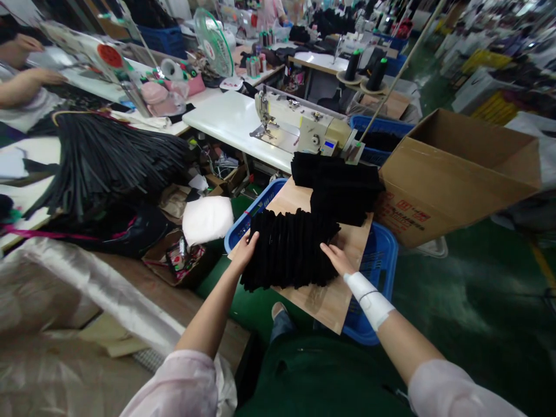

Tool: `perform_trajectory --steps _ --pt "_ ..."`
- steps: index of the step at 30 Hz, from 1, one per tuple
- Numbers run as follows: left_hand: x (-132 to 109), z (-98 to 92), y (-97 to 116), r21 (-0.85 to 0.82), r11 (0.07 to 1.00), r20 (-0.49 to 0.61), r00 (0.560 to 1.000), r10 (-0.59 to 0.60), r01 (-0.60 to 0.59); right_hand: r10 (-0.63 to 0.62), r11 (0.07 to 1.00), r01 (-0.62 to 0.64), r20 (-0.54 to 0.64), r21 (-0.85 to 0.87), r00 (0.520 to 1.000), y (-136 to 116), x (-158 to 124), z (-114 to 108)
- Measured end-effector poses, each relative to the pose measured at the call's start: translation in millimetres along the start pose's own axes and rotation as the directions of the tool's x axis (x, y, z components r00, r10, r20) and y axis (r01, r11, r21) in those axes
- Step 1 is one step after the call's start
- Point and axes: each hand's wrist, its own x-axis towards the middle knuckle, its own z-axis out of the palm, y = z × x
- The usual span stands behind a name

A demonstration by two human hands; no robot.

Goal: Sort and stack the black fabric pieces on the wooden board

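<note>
A stack of black fabric pieces [290,249] lies on a wooden board [330,298] that rests across a blue plastic basket [377,260]. My left hand [245,250] presses against the stack's left side, fingers curled onto it. My right hand [336,259] lies on the stack's right edge, fingers tucked at the fabric; a white bandage wraps that wrist. A second pile of black fabric [336,185] sits further back on the same board.
A sewing machine [299,124] stands on a white table [226,119] behind. An open cardboard box [460,168] is at the right. Black strips [104,156] are heaped on the left bench, where another person's arms [21,87] work. Green floor lies to the right.
</note>
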Motion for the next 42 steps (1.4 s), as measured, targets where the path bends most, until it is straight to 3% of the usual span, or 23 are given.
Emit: perform_trajectory --steps 5,9,12,17,21,23,25,27,28,31,34,38,42 --pt "-36 18.7 30 0.366 0.923 0.017 0.993 0.12 -0.118 -0.034 0.999 0.036 0.063 -0.023 0.997 -8 -3 4" --pt "-45 41.0 37 0.548 0.835 -0.02 0.998 0.058 -0.038 -0.041 0.989 0.055 0.104 -0.134 0.994 -21 -7 26" --pt "-30 36.8 23 0.492 0.87 -0.042 0.997 0.069 -0.039 0.014 0.987 0.002 0.092 -0.164 0.996 -25 -10 31" --pt "-5 -1.3 -4 0.27 0.963 -0.021 1.0 0.013 -0.007 -0.019 1.0 0.019 0.141 0.0 0.99 -6 -7 13" --pt "-3 -12.2 -2 0.283 0.959 -0.009 1.0 -0.011 0.013 -0.034 0.998 0.023 0.16 0.065 0.986 11 -5 1" --pt "-10 -4.7 9 0.316 0.948 -0.078 0.995 0.054 -0.027 -0.041 0.997 0.03 0.14 0.077 0.989 13 -5 1" --pt "-21 11.3 24 0.326 0.93 -0.139 0.965 0.223 -0.168 -0.05 0.994 0.04 0.097 0.104 0.994 13 -6 3" --pt "-34 33.9 38 0.248 0.907 -0.064 0.929 0.365 -0.34 -0.037 0.99 0.032 0.034 0.135 0.999 12 -6 5" --pt "-40 46.7 43 0.184 0.91 0.03 0.927 0.373 -0.372 -0.014 0.988 0.014 0.004 0.151 1.0 12 -5 6" --pt "-52 83.6 56 0.124 0.951 0.237 0.939 0.248 -0.282 0.042 0.975 -0.035 -0.028 0.218 0.999 9 -3 12" --pt "-51 106.5 62 0.205 0.947 0.257 0.947 0.191 -0.247 -0.03 0.964 0.03 -0.004 0.265 1.0 6 -1 21" --pt "-38 107.0 59 0.278 0.93 0.262 0.95 0.169 -0.242 -0.067 0.965 0.065 -0.002 0.253 0.998 9 -3 33" --pt "-23 92.2 45 0.163 0.955 0.282 0.939 0.196 -0.248 -0.018 0.949 0.021 -0.012 0.314 1.0 21 -12 35"
